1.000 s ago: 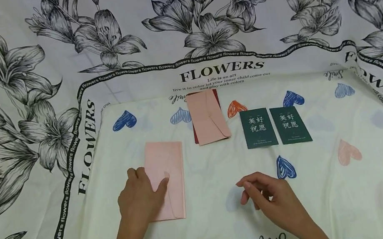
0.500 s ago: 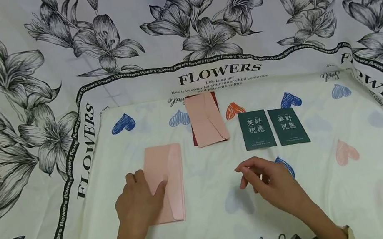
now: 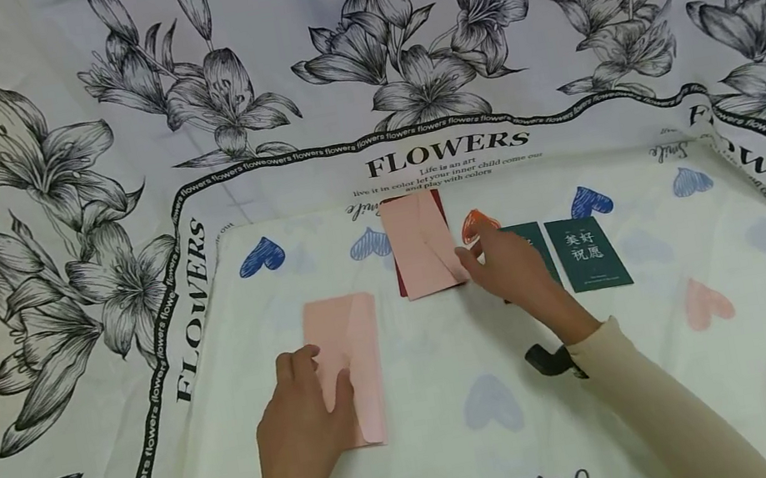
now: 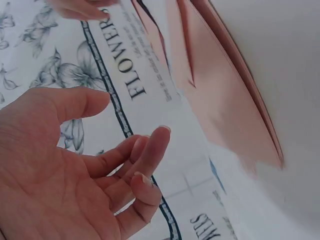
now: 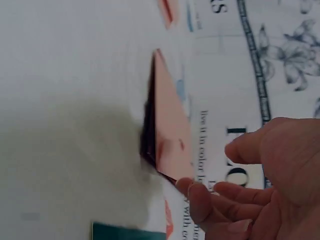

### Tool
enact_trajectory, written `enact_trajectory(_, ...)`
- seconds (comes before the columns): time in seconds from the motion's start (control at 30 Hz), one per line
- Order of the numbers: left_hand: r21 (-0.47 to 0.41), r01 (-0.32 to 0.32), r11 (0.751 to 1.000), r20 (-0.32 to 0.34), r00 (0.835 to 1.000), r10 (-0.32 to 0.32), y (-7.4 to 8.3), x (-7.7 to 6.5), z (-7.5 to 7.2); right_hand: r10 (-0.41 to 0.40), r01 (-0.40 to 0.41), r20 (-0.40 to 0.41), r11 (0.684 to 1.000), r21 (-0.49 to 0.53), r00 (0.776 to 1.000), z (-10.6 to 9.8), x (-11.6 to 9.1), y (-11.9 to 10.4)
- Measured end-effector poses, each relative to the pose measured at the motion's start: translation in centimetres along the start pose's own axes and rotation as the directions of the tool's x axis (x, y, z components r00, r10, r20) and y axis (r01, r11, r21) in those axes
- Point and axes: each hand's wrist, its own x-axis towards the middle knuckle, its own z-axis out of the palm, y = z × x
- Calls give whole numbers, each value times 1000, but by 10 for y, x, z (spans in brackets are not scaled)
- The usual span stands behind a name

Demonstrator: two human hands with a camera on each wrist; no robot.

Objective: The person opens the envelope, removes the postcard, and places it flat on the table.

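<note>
A pink envelope [image 3: 344, 322] lies at the left of the table, its long flap along the right side. Over its lower left part hovers my left hand [image 3: 306, 413], thumb apart from the loosely bent fingers; the left wrist view shows nothing in the palm. Farther back, another pink envelope [image 3: 420, 241] lies on top of a dark red one [image 3: 437, 200]. My right hand [image 3: 509, 264] reaches to the right edge of that stack, fingertips [image 5: 182, 185] right at the envelope's corner and thumb raised. Its forearm and hand partly cover the left dark green card [image 3: 535, 239].
A second dark green card [image 3: 587, 254] with white characters lies to the right of the right hand. The white tablecloth [image 3: 451, 464] carries printed hearts and "Smile" lettering. Behind the table hangs a cloth [image 3: 331, 112] with black lily drawings.
My right hand has moved from the front of the table up to the back envelope stack, now covering part of the left green card. The left hand has lifted slightly from its envelope.
</note>
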Motion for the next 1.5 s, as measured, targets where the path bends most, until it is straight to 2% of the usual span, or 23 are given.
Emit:
enact_trajectory(0.23,-115,-6,993,50,999,12,17,-13,12,127,-121,132,991,-49,983,27,30,0)
enact_trajectory(0.5,-163,-86,983,39,995,94,24,-18,21,185,-187,149,982,3,971,36,34,10)
enact_trajectory(0.73,-186,-118,976,53,990,130,30,-20,27,171,-179,123,982,58,978,26,24,15)
enact_trajectory(0.97,-176,-143,974,62,986,156,35,-20,29,104,-109,53,986,123,993,18,10,26)
enact_trajectory(1.23,-193,-168,967,64,981,183,40,-21,31,107,-102,-12,971,215,994,1,-15,33)
enact_trajectory(1.5,-201,-169,965,65,980,186,45,-19,32,89,-67,-59,949,309,994,-19,-48,28)
